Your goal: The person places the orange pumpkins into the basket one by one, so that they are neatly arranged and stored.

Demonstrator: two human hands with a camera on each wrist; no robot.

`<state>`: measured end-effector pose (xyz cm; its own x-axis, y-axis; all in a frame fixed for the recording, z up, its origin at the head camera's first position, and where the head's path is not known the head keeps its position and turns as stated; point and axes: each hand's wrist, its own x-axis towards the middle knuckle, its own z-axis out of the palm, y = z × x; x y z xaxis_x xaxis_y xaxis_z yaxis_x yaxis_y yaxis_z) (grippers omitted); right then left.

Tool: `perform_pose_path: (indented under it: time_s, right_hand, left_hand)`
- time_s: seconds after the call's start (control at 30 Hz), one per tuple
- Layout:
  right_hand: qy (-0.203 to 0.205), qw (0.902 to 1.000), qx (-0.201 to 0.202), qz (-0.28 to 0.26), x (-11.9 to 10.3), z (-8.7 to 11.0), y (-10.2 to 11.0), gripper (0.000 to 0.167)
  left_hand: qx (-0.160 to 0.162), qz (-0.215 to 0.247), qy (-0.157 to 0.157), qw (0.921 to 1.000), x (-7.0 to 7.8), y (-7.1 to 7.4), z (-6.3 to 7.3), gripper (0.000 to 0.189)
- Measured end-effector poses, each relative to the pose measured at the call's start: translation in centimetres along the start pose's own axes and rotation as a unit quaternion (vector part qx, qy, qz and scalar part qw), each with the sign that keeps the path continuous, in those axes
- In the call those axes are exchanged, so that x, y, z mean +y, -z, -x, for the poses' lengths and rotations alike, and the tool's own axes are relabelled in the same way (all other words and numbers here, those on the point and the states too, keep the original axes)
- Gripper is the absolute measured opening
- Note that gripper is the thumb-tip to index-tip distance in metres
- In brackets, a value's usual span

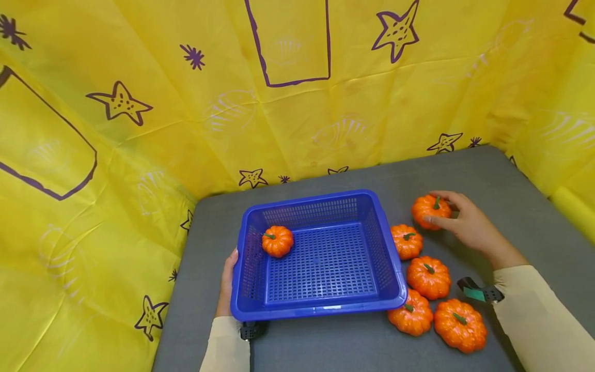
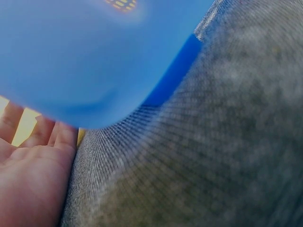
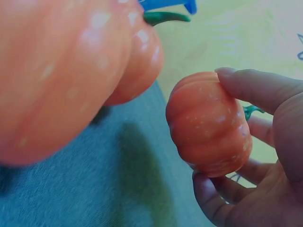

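Observation:
A blue plastic basket [image 1: 321, 308] with perforated walls stands in the middle of the grey table. One small orange pumpkin [image 1: 277, 241] with a green stem sits in its back left part. My left hand [image 1: 227, 281] rests against the outside of the basket's left wall; in the left wrist view the palm [image 2: 35, 179] shows flat and the fingertips are hidden behind the basket. To the right of the basket, my right hand [image 1: 469, 222] holds another orange pumpkin [image 1: 425, 211] between thumb and fingers. The right wrist view shows this pumpkin [image 3: 208, 125] from the side, its stem towards the palm.
Several more pumpkins lie along the basket's right side: one by its wall [image 1: 407, 242], one further forward [image 1: 428, 279], one partly under the rim's front corner [image 1: 413, 316], and a ribbed one [image 1: 460, 325] nearest my right forearm. Yellow patterned cloth [image 1: 297, 124] hangs around the table.

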<state>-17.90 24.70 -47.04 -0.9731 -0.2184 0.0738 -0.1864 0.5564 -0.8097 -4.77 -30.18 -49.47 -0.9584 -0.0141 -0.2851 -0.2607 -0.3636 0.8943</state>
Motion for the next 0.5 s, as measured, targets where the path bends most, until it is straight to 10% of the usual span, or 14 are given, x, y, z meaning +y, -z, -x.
perform_pose_path:
  time_s: [0.5]
  right_hand:
    - [0.061,0.9972,0.029,-0.033,-4.2,-0.9,-0.2,0.066]
  left_hand:
    - [-0.077,0.024,-0.047,0.9957,-0.3,0.7,-0.9,0.060]
